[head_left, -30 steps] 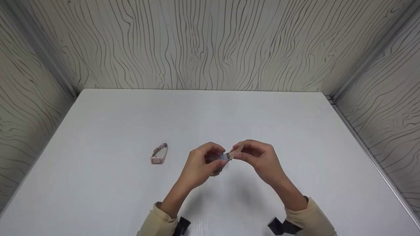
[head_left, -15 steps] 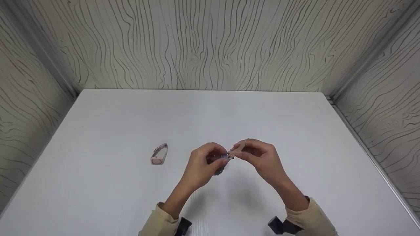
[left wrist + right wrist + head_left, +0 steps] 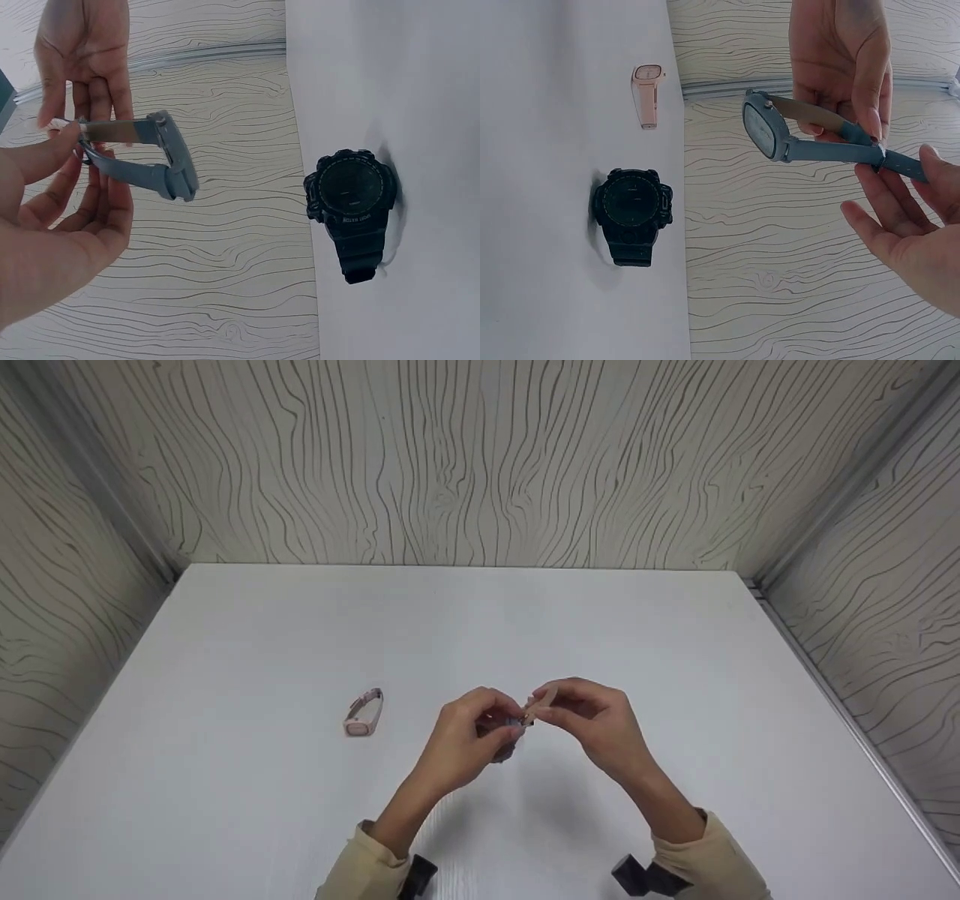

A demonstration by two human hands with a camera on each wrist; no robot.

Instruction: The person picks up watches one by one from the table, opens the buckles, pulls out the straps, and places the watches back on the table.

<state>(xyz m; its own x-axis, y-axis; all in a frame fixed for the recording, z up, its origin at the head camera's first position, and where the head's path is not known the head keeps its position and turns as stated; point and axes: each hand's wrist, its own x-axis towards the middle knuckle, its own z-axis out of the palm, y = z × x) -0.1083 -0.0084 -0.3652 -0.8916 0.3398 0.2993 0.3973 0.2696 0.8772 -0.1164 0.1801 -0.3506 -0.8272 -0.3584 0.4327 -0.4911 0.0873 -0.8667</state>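
Observation:
A blue-grey wristwatch (image 3: 763, 129) with a brownish strap lining is held in the air between both hands, its strap bent into a loop. My left hand (image 3: 459, 739) pinches the strap around the buckle with thumb and fingertips. With thumb and fingers, my right hand (image 3: 600, 724) grips the free strap end that sticks out past the buckle. The watch case (image 3: 177, 155) hangs away from the fingers, tilted. Fingertips partly cover the buckle, so how the strap sits in it cannot be told.
A pink wristwatch (image 3: 361, 724) lies on the white table (image 3: 247, 660) to the left of the hands. A black sports watch (image 3: 351, 187) lies there too, seen in both wrist views. Wood-grain panels (image 3: 480, 465) stand behind and beside the table.
My left hand has shifted slightly right, its fingertips closer to the right hand's. Less of the blue strap shows between them. The right hand and the pink watch stay almost still.

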